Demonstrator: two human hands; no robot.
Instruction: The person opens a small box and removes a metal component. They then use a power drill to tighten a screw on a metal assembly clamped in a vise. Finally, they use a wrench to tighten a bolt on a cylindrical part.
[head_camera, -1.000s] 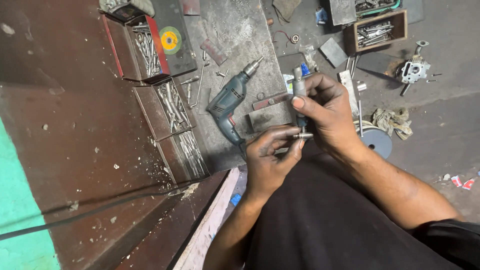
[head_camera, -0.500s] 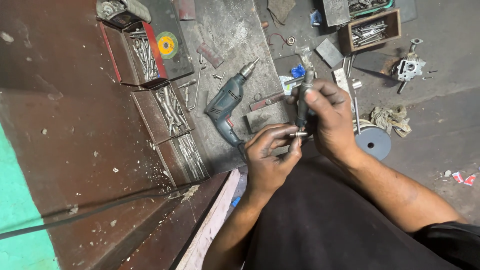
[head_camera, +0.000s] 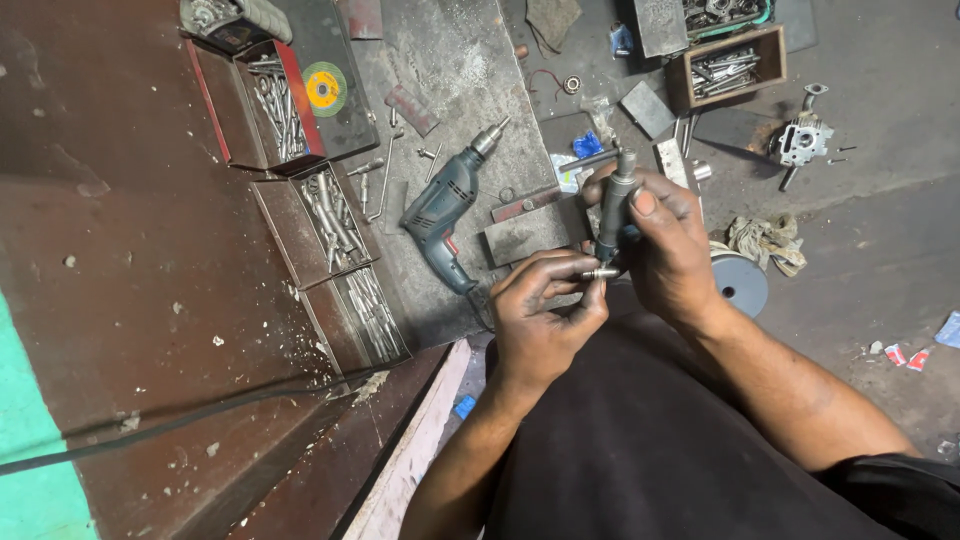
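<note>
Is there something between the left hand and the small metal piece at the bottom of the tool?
Nothing visible. The left hand pinches the small metal piece directly with its fingertips, at the lower end of the dark tool that the right hand grips.

The electric drill (head_camera: 445, 210) at about eleven o'clock from the hands is dark teal with a red trigger and a silvery chuck; the grinding disc (head_camera: 324, 88) at ten o'clock is green around a yellow centre; the tray (head_camera: 262, 105) beside it has red walls; the round disc (head_camera: 738, 285) at three o'clock is pale grey-blue; the rag (head_camera: 765, 243) above it is dirty beige; the wooden box (head_camera: 728, 66) at one o'clock is brown; the tool (head_camera: 612, 205) in the right hand (head_camera: 668, 250) is dark grey.
</note>
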